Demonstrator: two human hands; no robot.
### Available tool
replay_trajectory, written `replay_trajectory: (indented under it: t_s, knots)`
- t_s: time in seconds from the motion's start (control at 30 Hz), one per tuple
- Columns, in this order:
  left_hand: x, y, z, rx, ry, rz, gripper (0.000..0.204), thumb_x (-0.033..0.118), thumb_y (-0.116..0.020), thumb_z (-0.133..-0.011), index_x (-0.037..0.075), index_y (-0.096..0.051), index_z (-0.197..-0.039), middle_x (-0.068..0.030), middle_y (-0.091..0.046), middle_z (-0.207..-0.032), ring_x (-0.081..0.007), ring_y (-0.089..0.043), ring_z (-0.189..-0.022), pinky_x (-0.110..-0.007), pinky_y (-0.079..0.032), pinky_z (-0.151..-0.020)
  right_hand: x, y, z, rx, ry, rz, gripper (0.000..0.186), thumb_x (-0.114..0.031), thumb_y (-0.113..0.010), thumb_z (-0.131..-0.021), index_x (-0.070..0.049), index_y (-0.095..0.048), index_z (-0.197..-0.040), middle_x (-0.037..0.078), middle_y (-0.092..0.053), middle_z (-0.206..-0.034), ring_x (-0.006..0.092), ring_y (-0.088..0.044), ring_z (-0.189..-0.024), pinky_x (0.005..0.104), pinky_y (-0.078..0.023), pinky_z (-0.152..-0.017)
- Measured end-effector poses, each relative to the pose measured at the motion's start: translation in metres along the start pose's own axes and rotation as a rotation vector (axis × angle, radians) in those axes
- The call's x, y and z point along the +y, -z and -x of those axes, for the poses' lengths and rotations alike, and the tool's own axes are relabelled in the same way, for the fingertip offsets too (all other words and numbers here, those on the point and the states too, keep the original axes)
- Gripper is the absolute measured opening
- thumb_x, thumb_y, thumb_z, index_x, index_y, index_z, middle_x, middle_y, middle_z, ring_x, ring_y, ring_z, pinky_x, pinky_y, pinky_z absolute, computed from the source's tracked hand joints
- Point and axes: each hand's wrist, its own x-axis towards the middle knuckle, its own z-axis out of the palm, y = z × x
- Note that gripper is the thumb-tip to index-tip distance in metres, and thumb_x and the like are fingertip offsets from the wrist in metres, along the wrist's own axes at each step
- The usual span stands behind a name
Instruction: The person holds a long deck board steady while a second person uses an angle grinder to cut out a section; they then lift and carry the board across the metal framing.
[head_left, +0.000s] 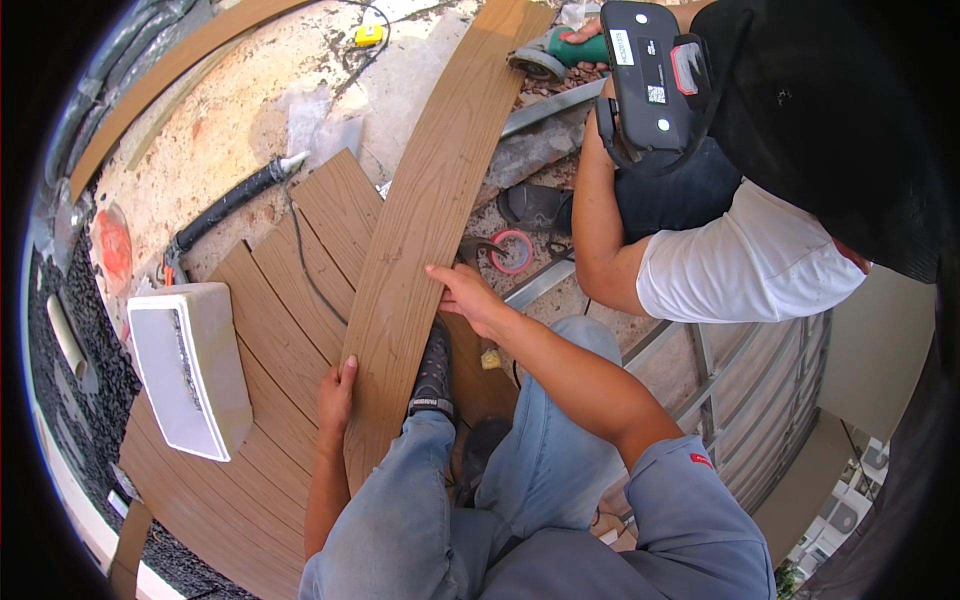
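Note:
A long brown wood-grain decking board (pixel 415 185) slants from between my legs up to the far edge of the view. My left hand (pixel 338 395) grips its left edge close to me, thumb on the upper face. Farther along, my right hand (pixel 466 297) holds the right edge, also with the thumb on top and the fingers partly hidden beneath. At the board's far end, a co-worker's hand (pixel 585 42) holds a green angle grinder (pixel 545 58), its disc beside the board's right edge. My left shoe (pixel 433 365) is next to the board.
Laid decking boards (pixel 285 400) spread under and left of me, bearing a white foam box (pixel 190 370). Beyond lies a black caulking gun (pixel 225 210). A pink tape roll (pixel 511 251) and metal framing (pixel 700 375) are to the right, near the crouching co-worker (pixel 740 250). A yellow tape measure (pixel 369 36) lies far off.

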Motion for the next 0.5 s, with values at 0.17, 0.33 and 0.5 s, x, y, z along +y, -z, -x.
replay_trajectory:
  t_s: [0.17,0.33,0.5]
  knots:
    - [0.003,-0.0014,0.0011,0.004,0.003,0.012,0.068,0.057,-0.056,-0.095,-0.009,-0.066,-0.101,-0.0176,-0.068,-0.087,-0.0218,-0.061,-0.084,-0.036,-0.048,-0.079,-0.0013,-0.0005,0.0017,0.016,-0.002,0.003,0.055,-0.041,-0.061,-0.094,-0.001,-0.051,-0.13,0.013,-0.06,-0.129,0.0243,-0.056,-0.12,0.0434,-0.043,-0.101]
    - [0.0013,0.0003,-0.0006,-0.007,-0.008,-0.013,0.067,0.057,-0.055,-0.095,-0.009,-0.066,-0.101,-0.0178,-0.068,-0.087,-0.0225,-0.061,-0.084,-0.037,-0.048,-0.08,-0.0035,-0.002,0.0037,0.018,-0.002,-0.004,0.054,-0.04,-0.061,-0.093,-0.001,-0.051,-0.129,0.013,-0.06,-0.128,0.0241,-0.057,-0.119,0.0426,-0.043,-0.1]
    - [-0.0051,0.0,-0.0034,-0.008,-0.007,-0.011,0.067,0.057,-0.055,-0.095,-0.009,-0.066,-0.103,-0.0183,-0.068,-0.088,-0.0227,-0.061,-0.084,-0.036,-0.049,-0.081,-0.0025,-0.0023,0.0031,0.019,0.002,-0.002,0.054,-0.04,-0.061,-0.094,-0.001,-0.052,-0.129,0.013,-0.06,-0.128,0.024,-0.057,-0.119,0.0425,-0.044,-0.1]
